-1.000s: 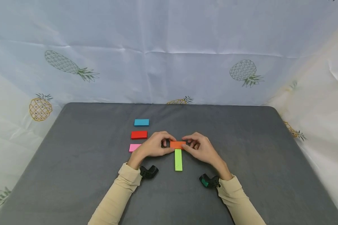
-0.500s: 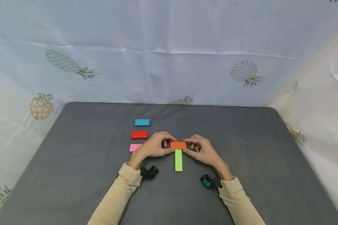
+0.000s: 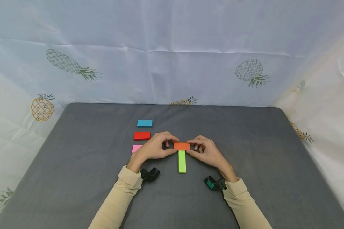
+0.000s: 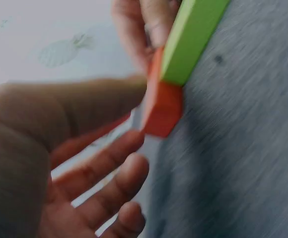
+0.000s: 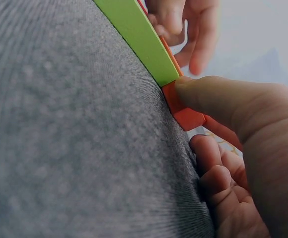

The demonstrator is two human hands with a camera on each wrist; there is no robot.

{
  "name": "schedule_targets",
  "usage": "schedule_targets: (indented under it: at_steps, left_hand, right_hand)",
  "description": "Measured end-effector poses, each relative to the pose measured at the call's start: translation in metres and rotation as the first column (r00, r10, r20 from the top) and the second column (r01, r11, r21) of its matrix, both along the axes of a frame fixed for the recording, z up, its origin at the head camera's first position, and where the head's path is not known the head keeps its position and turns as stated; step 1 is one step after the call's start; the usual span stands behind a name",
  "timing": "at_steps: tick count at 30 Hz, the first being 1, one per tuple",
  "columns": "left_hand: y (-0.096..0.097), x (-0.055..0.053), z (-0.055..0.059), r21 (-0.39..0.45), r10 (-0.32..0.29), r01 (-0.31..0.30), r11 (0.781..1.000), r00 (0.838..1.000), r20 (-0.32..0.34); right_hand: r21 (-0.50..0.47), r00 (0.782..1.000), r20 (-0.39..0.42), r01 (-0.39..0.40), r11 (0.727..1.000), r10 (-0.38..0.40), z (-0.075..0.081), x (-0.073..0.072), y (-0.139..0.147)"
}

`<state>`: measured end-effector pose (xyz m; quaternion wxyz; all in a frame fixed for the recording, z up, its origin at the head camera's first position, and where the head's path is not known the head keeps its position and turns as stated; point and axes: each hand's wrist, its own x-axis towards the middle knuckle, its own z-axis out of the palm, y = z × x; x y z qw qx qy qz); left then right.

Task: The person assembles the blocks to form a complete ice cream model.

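An orange block (image 3: pixel 182 146) lies crosswise at the far end of a light green block (image 3: pixel 182 162), the two making a T on the dark cloth. At its right end my right hand (image 3: pixel 207 152) pinches it; in the right wrist view the thumb (image 5: pixel 203 96) presses the near face. By the left end is my left hand (image 3: pixel 154 148), its index finger at the far edge. In the left wrist view its thumb (image 4: pixel 109 94) overlaps only the block's top edge, off the near face, and the other fingers are relaxed.
Left of the T, a blue block (image 3: pixel 144 123), a red block (image 3: pixel 142 136) and a pink block (image 3: pixel 136 148) lie in a column, the pink one partly covered by my left wrist. A pineapple-print curtain (image 3: pixel 166 76) hangs behind the grey-covered table (image 3: pixel 246 133).
My left wrist has shifted slightly left and its thumb has slid back along the orange block. Earlier the right thumb drew back from the block's front toward its right end.
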<state>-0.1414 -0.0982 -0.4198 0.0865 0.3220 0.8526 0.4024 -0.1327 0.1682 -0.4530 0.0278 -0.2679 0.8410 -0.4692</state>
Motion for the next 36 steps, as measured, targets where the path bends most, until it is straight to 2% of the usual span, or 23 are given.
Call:
schedule_targets:
  at_steps: [7,14,18,27,36]
  left_hand:
    - [-0.028,-0.001,0.014,-0.013,-0.044,0.044,0.999,0.998,0.034]
    - [-0.062,-0.004,0.025,0.003,-0.065,0.066,0.998,0.992,0.109]
    - [-0.076,-0.003,0.029,-0.011,-0.046,0.048,0.999,0.989,0.143]
    - [-0.1,0.0,0.033,-0.103,0.038,-0.017,0.995,0.976,0.212]
    - [-0.11,0.003,0.035,-0.224,0.128,-0.073,0.972,0.961,0.244]
  right_hand:
    - [0.009,1.0,0.021,0.013,1.0,-0.013,0.0,0.001,0.0]
    - [0.006,1.0,0.016,0.008,1.0,-0.008,0.001,0.001,0.001]
    - [0.002,1.0,0.017,0.006,1.0,-0.006,0.001,0.0,0.001]
    - [-0.004,1.0,0.022,0.009,1.0,-0.009,-0.001,-0.001,0.001]
    - [-0.003,1.0,0.028,0.013,1.0,-0.013,0.0,0.0,0.001]
